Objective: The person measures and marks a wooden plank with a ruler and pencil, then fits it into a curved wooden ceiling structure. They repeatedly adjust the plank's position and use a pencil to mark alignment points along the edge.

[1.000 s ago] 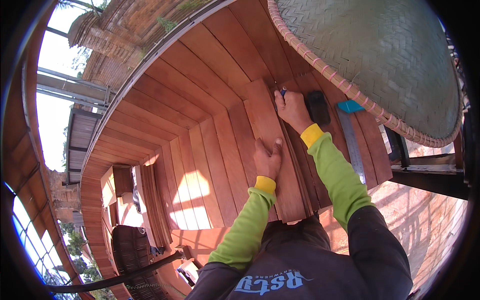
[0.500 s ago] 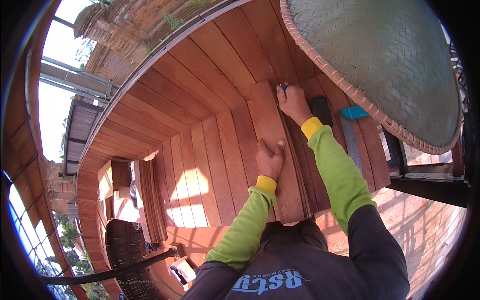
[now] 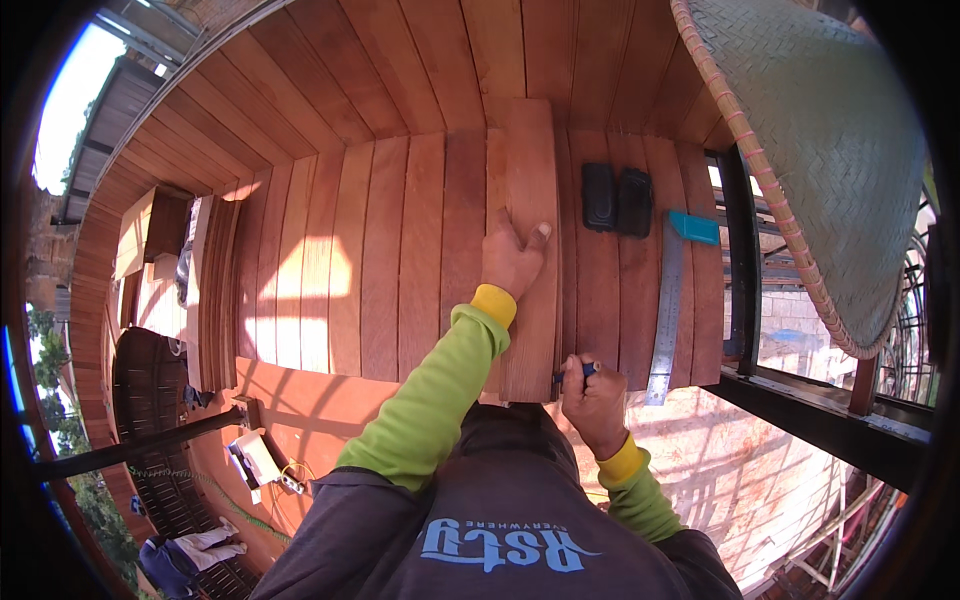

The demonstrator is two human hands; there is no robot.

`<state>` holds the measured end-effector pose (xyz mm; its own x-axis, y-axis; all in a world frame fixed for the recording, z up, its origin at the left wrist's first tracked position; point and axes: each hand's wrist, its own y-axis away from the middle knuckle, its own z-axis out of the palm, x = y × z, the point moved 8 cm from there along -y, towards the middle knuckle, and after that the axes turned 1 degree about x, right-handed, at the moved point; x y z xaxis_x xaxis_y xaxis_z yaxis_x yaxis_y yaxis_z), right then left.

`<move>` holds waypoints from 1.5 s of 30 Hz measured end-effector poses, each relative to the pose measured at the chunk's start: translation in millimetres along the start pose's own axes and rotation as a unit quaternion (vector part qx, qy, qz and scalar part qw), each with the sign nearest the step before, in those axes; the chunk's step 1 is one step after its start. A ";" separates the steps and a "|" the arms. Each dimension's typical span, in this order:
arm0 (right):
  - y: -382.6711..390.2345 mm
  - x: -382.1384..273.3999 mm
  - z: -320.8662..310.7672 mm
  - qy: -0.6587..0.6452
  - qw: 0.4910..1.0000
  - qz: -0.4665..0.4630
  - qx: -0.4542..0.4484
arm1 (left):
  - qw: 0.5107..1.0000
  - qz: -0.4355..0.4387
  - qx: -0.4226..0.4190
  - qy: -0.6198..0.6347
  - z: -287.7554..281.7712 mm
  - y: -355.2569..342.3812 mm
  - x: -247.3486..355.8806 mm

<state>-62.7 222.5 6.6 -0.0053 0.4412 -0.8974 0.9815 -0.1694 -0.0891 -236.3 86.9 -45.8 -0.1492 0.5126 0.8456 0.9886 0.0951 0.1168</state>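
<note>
My left hand (image 3: 513, 258) presses down on a loose reddish-brown plank (image 3: 530, 335), with thumb and index finger spread on its face. That plank lies lengthwise on a bench of similar boards (image 3: 427, 250). Close to my body, my right hand (image 3: 594, 405) is closed around a short dark blue pen-like tool (image 3: 590, 370). Its tip is at the plank's right edge near the front end; the exact kind of tool is hard to make out. Further right rests a try square with a teal handle (image 3: 690, 227) and a metal blade (image 3: 665, 310).
Two black cases (image 3: 634, 203) lie beyond the plank, on its right. A woven hat (image 3: 820, 150) takes up the upper right. At the left stand a stack of boards (image 3: 215, 310) and a wooden box (image 3: 150, 230). Dark metal beams (image 3: 820, 415) border the right side.
My right hand has drawn the pen-like tool from the plank's far end back to its near end. The left hand stays pressed on the plank. My view has turned.
</note>
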 end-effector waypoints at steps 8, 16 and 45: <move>-188.7 16.0 16.3 0.006 0.989 -0.099 0.108 | 0.997 0.063 0.032 -0.005 1.4 -3.5 -3.1; -307.4 43.3 28.5 0.050 0.978 -0.134 0.154 | 1.000 0.010 0.008 0.014 1.1 -0.1 -3.1; 59.4 -5.3 -2.1 -0.007 0.999 -0.001 -0.034 | 1.000 -0.014 -0.010 -0.024 -2.6 -4.6 4.0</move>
<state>-4.0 212.0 6.9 -0.0100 0.4292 -0.9032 0.9923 -0.1073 -0.0619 -241.4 86.3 -41.6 -0.1776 0.5499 0.8161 0.9841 0.0930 0.1515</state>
